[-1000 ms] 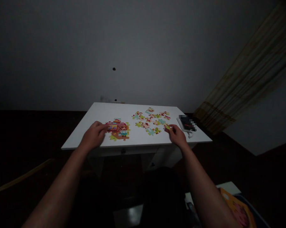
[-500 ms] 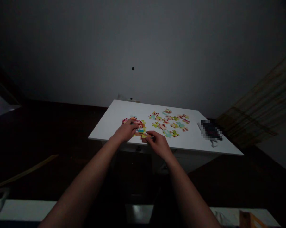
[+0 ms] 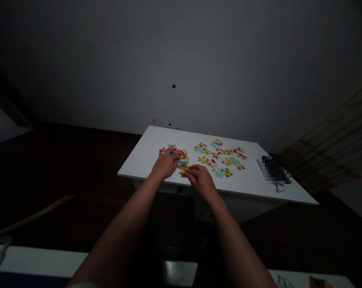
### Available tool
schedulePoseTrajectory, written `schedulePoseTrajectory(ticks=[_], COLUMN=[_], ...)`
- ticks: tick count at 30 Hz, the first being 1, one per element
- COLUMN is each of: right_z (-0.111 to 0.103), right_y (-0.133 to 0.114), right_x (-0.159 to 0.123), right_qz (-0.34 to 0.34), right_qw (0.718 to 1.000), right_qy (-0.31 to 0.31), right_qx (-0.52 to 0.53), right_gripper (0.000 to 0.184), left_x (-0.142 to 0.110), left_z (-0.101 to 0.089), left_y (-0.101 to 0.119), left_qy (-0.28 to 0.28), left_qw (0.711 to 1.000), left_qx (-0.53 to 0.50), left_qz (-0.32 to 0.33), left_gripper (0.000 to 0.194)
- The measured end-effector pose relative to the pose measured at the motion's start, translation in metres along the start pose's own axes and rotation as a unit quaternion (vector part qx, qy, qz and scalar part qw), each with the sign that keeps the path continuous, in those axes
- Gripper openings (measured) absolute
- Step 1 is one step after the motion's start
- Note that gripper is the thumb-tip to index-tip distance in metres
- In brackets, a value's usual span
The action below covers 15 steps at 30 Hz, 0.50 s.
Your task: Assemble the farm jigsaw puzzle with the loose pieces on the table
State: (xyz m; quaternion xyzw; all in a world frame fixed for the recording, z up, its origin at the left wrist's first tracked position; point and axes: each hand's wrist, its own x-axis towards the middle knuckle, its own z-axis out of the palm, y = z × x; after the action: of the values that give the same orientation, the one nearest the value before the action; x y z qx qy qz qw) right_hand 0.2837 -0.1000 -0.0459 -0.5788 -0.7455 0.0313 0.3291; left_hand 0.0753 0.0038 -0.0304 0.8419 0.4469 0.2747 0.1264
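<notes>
One small yellow jigsaw piece [image 3: 184,171] held at the lower right corner of a red-and-orange cardboard puzzle block [image 3: 164,152]

The left hand [image 3: 165,165] lies over the block, its fingers curled and together, tips pressing down on the red part, with no piece clearly held. Whether it grips anything beneath the palm, I cannot tell. The right hand [image 3: 200,180] sits just to its right, fingers bunched forward, and looks to be pinching the yellow piece between thumb and fingertips, though the fingers hide much of it. The piece lies up and to the left of the right hand's wrist, along the line of that forearm, and touches or nearly touches the block. It is too small and too covered to show a long axis. The right hand is the nearer to it; the left is close behind, just across the block. Both hands are near the front edge of the white rectangular surface [image 3: 151,148]. To their right lies a loose scatter of multicoloured cardboard jigsaw pieces [image 3: 220,157], well apart from the block. Farther right sits a dark, pixelated flat object [image 3: 275,170] with a pale cord [image 3: 278,188].
</notes>
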Motion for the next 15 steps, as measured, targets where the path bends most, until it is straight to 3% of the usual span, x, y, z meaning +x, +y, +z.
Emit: schedulePoseTrajectory(ticks=[5, 10, 15], right_z=[-0.008, -0.010, -0.012], right_y=[-0.006, -0.009, -0.015], right_x=[-0.007, -0.008, -0.007], right_qz=[-0.043, -0.035, -0.028], right_qw=[0.999, 0.998, 0.998], right_qy=[-0.025, -0.034, -0.039], right_qx=[-0.017, -0.043, -0.051], right_gripper=[0.029, 0.032, 0.034], left_x=[-0.001, -0.002, -0.002], left_z=[-0.003, -0.009, -0.009], left_y=[0.003, 0.007, 0.005], left_qy=[-0.004, -0.027, -0.028], left_qw=[1.000, 1.000, 1.000], left_qx=[-0.008, -0.005, 0.003], left_qz=[-0.004, -0.008, -0.008], left_gripper=[0.041, 0.056, 0.055])
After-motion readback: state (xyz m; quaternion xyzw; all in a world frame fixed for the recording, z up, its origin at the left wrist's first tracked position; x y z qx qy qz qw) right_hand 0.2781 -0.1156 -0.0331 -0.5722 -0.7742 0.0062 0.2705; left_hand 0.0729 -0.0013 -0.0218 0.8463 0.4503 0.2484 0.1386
